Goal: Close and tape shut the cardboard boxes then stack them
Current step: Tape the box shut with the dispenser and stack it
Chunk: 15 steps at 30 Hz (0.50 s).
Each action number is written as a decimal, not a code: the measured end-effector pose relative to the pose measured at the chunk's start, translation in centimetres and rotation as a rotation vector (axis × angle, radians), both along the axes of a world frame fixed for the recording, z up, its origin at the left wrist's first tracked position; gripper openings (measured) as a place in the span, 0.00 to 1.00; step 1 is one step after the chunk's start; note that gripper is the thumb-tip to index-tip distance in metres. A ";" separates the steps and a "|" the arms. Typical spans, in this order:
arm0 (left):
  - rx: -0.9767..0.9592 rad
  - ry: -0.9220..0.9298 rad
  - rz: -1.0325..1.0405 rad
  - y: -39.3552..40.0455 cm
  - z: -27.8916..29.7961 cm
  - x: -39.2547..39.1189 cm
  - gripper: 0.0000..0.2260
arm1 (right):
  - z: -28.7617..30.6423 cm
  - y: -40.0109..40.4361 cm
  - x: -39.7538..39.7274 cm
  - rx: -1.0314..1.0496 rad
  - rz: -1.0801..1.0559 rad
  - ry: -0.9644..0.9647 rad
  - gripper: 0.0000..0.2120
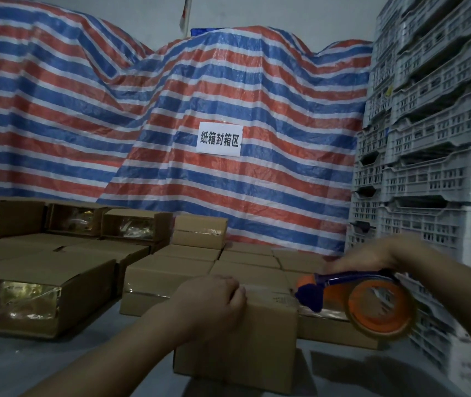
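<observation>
The cardboard box (237,339) stands nearest on the grey surface (56,359), closed, its long axis running left to right. The left hand (211,302) curls over its top left edge, holding it down. The right hand (369,257) has a closed grip on the blue tape dispenser (351,296), nose pointing left at the box's right end, orange roll trailing right. Sealed boxes (245,259) crowd behind; white crates (429,167) wall the right; bare surface lies left

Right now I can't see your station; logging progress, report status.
Left hand gripping brown cardboard box. Right hand holding blue-and-orange tape dispenser at box's far edge. Nothing in the way.
</observation>
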<state>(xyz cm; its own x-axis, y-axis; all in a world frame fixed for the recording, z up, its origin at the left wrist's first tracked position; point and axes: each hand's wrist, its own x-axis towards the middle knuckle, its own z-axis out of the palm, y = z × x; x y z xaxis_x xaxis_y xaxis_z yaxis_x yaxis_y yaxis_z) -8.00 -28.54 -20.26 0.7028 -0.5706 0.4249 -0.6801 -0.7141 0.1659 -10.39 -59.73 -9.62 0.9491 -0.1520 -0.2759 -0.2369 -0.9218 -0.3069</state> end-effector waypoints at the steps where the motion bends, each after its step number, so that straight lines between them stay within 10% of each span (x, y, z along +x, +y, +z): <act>1: 0.004 0.007 0.001 -0.1 0.1 -0.1 0.19 | -0.7 0.0 0.0 0.012 0.013 -0.016 0.36; 9: 0.196 -0.057 -0.005 -4.1 2.1 -1.1 0.39 | -3.0 -1.0 -0.4 0.146 0.045 -0.124 0.35; 15: 0.214 -0.044 -0.111 -6.8 0.7 -2.1 0.27 | -3.8 -1.6 -0.3 0.140 0.061 -0.128 0.31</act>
<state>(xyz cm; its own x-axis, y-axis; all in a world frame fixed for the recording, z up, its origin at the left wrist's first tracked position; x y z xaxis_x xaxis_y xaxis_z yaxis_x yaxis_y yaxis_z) -10.14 -35.35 -19.52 0.6142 -0.7235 0.3150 -0.7596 -0.6503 -0.0126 -10.74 -61.29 -13.41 0.9841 -0.0617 -0.1665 -0.1325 -0.8794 -0.4572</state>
